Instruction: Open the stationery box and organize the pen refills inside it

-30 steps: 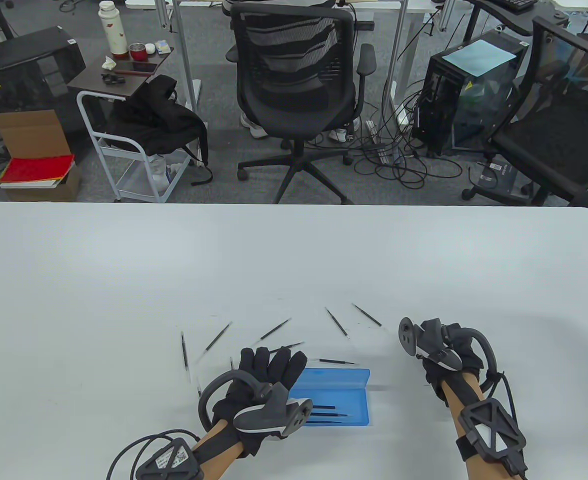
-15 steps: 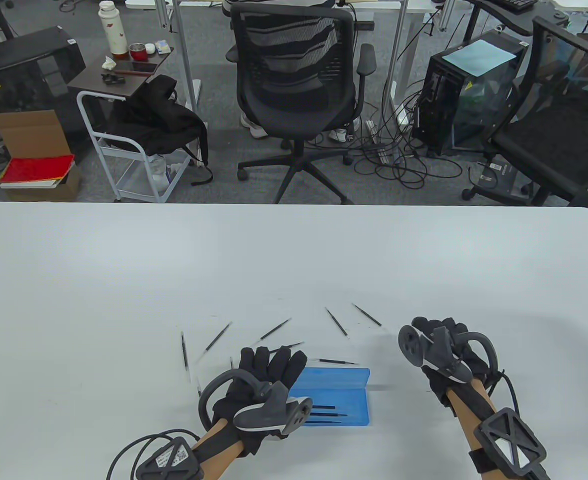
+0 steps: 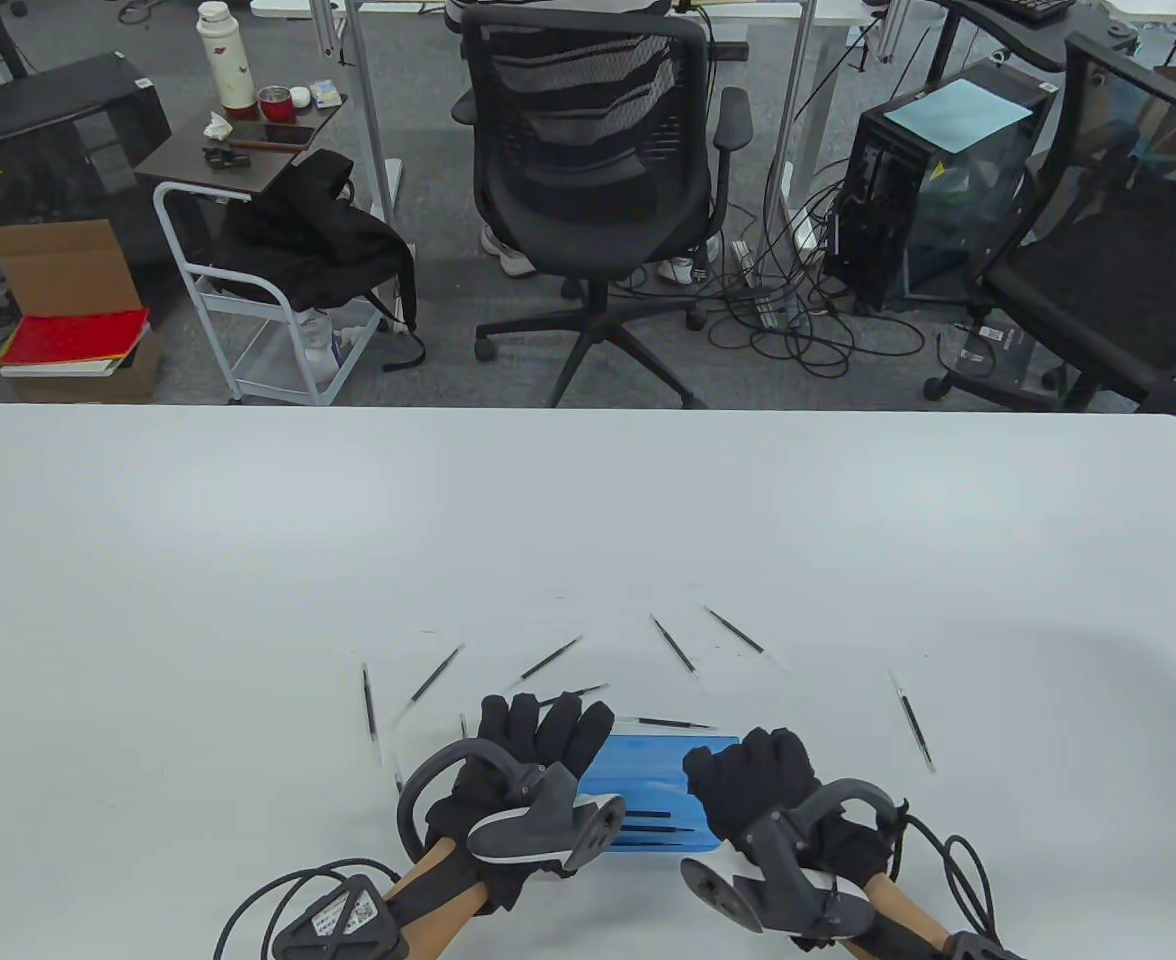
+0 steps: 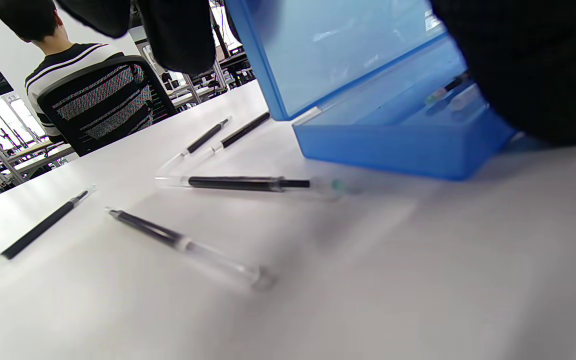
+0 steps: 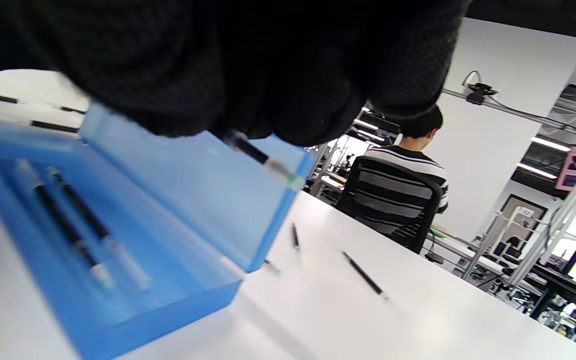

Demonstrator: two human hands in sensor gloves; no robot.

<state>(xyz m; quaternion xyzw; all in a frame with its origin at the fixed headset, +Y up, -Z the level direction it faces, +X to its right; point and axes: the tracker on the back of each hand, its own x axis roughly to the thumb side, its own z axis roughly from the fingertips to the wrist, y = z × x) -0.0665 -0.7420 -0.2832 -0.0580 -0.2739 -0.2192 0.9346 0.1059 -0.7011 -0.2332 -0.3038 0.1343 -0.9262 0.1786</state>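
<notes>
- Box (image 3: 663,770): blue, translucent, lid up; I see it on the table (image 3: 588,520) near the front edge, between my two hands.
- Box, inside: the right wrist view shows two refills (image 5: 70,222) lying side by side along the tray; the table view shows dark refills there as well, partly hidden by the hands.
- Left hand (image 3: 523,765): at the box's left end, fingers straight and spread, pointing away from me. I see nothing held in it. Whether the palm touches the box I cannot tell.
- Right hand (image 3: 758,775): over the box's right end, fingers curled. In the right wrist view one refill (image 5: 263,160) sticks out from under those fingers, its tip above the lid edge; I read this as a pinch on it.
- Loose refills, left of and behind the box: several lie scattered on the table, each apart from the others, the nearest (image 4: 248,183) just beside the box's left end.
- Loose refill (image 3: 911,720), right of the box: one alone, well apart from it.
- Behind the table: an office chair (image 3: 598,190).
</notes>
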